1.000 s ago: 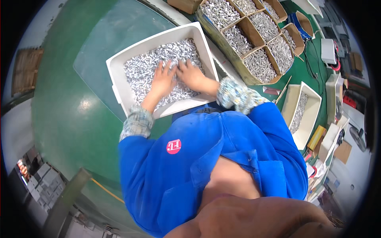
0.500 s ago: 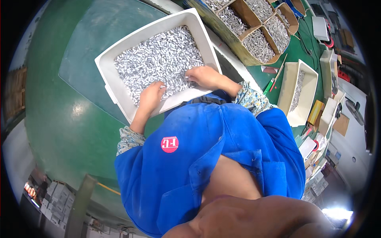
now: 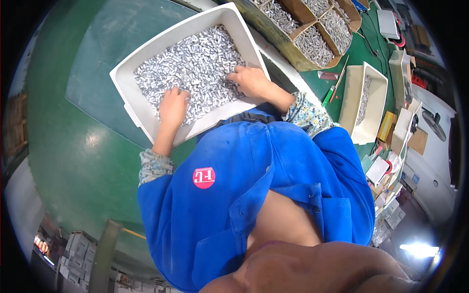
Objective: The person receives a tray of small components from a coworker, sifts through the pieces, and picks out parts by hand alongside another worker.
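A white plastic bin [image 3: 227, 14] sits tilted in front of me, spread with a layer of small silvery metal cylinders [image 3: 195, 63]. My left hand [image 3: 172, 108] rests on them near the bin's near left part, fingers bent forward and a little apart, nothing seen in them. Toward the bin's right side, my right hand [image 3: 251, 81] touches the pieces with its fingers curled together. Whatever those fingertips hold, if anything, is too small to make out.
A divided box [image 3: 281, 44] at the upper right holds more metal pieces in compartments. To the right on the green surface are a green-handled tool [image 3: 328, 96] and a narrow cream tub [image 3: 349, 97] with pieces in it. A blue-green mat [image 3: 97, 88] lies left of the bin.
My left hand has shifted left and away from me over the pieces, its fingers opening. The right hand has moved slightly farther away. The whole view has shifted a little.
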A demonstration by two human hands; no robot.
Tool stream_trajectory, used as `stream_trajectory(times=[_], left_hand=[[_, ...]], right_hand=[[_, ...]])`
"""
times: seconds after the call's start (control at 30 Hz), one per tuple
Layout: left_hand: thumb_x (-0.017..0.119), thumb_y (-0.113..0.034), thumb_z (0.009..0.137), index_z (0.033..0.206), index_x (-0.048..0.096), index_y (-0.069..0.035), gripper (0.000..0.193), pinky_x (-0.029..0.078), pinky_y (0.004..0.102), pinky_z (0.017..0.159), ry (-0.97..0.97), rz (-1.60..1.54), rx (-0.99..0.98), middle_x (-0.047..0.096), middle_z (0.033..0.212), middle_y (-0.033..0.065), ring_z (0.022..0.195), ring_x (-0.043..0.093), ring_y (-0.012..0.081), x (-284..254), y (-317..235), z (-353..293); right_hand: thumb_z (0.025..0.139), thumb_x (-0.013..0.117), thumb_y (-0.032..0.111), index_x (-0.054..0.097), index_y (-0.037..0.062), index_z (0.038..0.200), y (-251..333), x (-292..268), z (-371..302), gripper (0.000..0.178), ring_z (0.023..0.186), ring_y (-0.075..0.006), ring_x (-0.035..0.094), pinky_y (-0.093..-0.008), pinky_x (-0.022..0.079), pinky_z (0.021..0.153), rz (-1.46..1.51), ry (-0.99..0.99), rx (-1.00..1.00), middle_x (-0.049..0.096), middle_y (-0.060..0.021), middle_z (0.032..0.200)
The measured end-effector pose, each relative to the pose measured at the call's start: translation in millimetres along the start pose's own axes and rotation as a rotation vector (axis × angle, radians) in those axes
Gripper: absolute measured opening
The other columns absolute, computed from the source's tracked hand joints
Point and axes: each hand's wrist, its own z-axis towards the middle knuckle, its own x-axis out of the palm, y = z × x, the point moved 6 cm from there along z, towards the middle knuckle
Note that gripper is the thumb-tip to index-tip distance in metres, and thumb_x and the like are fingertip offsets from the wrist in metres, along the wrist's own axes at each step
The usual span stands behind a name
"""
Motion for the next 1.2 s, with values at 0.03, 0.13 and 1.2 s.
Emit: stream_trajectory(times=[0.03, 0.13, 1.2], left_hand=[[0.062, -0.014, 0.068, 0.081, 0.059, -0.011, 0.014, 0.044, 0.0367, 0.067, 0.016, 0.012, -0.020, 0.050, 0.086, 0.0056, 0.087, 0.049, 0.0241, 1.5, 2.3, -5.2], [0.062, -0.017, 0.069, 0.083, 0.059, -0.011, 0.016, 0.044, 0.0372, 0.067, 0.218, -0.110, -0.131, 0.050, 0.087, 0.0060, 0.086, 0.050, 0.0244, 4.8, 1.0, -13.3], [0.054, -0.006, 0.075, 0.097, 0.058, -0.005, 0.022, 0.044, 0.0332, 0.075, -0.327, -0.405, 0.329, 0.055, 0.096, 0.0119, 0.089, 0.053, 0.0282, 1.6, -50.6, 64.7]], right_hand=[[0.066, 0.061, 0.011, 0.058, 0.0126, 0.092, 1.1, 0.4, -1.5, 0.027, 0.086, -0.0290, 0.056, -0.0392, 0.047, 0.070, 0.047, 0.031, 0.015, 0.054, -0.0108, 0.093], [0.065, 0.064, 0.013, 0.059, 0.0130, 0.089, 13.4, 7.1, 1.7, 0.025, 0.086, -0.0285, 0.056, -0.0392, 0.046, 0.070, 0.147, 0.072, -0.076, 0.054, -0.0094, 0.091], [0.066, 0.052, 0.007, 0.057, 0.0047, 0.079, 27.2, 10.9, 9.5, 0.014, 0.068, -0.0317, 0.059, -0.0401, 0.048, 0.060, 0.084, -0.040, -0.198, 0.059, -0.0123, 0.067]])
